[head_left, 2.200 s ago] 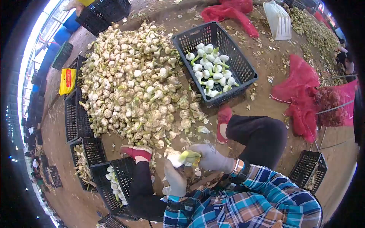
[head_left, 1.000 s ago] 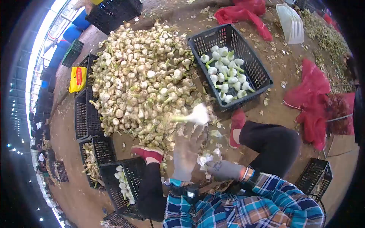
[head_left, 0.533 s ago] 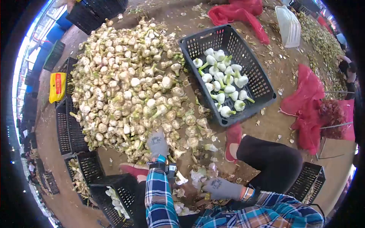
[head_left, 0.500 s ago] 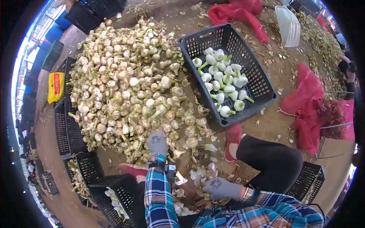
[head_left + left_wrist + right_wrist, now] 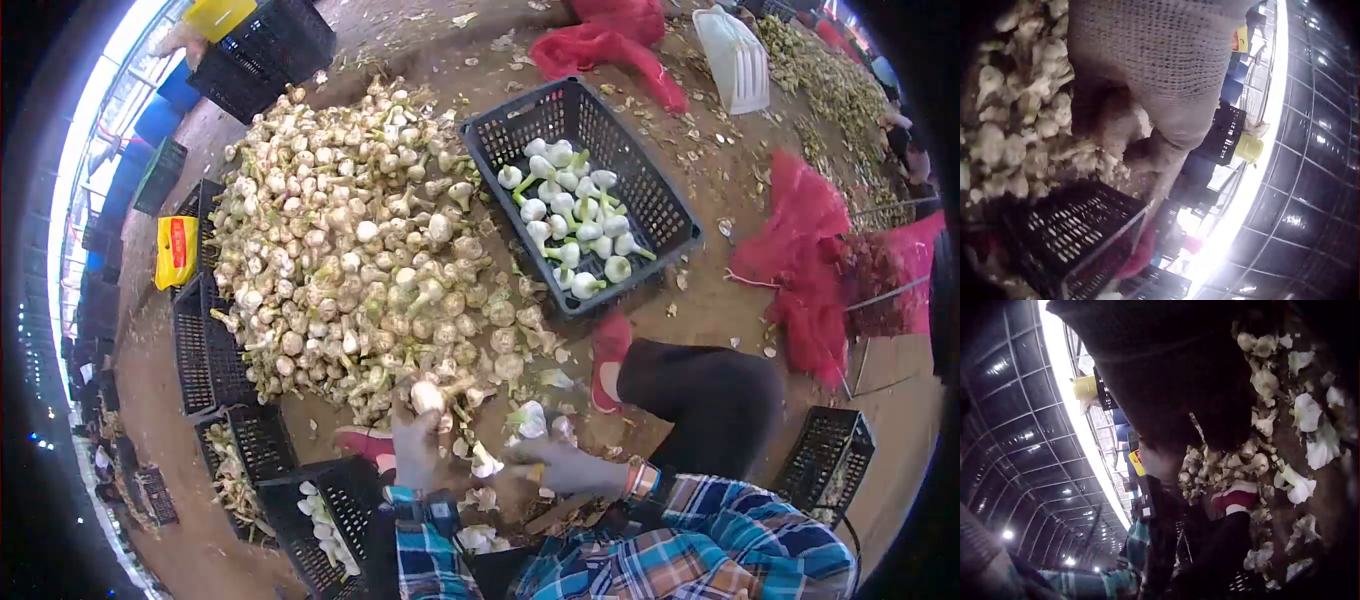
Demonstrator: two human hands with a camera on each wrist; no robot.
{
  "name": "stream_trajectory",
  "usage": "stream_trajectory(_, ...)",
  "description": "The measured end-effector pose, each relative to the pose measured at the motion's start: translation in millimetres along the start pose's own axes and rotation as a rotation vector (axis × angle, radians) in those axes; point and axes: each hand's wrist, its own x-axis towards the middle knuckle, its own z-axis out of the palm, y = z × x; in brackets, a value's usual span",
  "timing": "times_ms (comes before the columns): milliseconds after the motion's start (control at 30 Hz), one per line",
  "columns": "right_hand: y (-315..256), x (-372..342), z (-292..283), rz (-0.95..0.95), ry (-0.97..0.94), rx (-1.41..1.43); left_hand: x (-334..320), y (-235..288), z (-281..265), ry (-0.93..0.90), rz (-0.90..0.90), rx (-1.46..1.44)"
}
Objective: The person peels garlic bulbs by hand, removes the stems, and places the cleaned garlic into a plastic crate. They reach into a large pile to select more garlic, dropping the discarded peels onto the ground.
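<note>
A garlic bulb (image 5: pixel 427 397), likely firm, best held mid-body, is gripped by the left hand (image 5: pixel 413 445); the right hand (image 5: pixel 572 468) cannot be judged.

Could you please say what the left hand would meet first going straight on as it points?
The gloved left hand would likely meet the large heap of dirty white garlic bulbs; depth is unclear.

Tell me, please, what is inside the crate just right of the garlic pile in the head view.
White bulbs, some with green stems, lie loosely in the crate. They cover much of its bottom, so anything beneath them cannot be seen.
</note>
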Motion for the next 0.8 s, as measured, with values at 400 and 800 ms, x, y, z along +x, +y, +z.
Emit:
stream_trajectory(400,-3.1,-24.2,1.4,-0.249,0.459,0.546,-116.6,-40.7,52.3,-0.025,0.650,0.916)
stream_trajectory(800,-7.5,-31.3,-25.6,-0.169,0.289,0.291,-127.9,-37.3,54.5,-0.022,0.580,0.850)
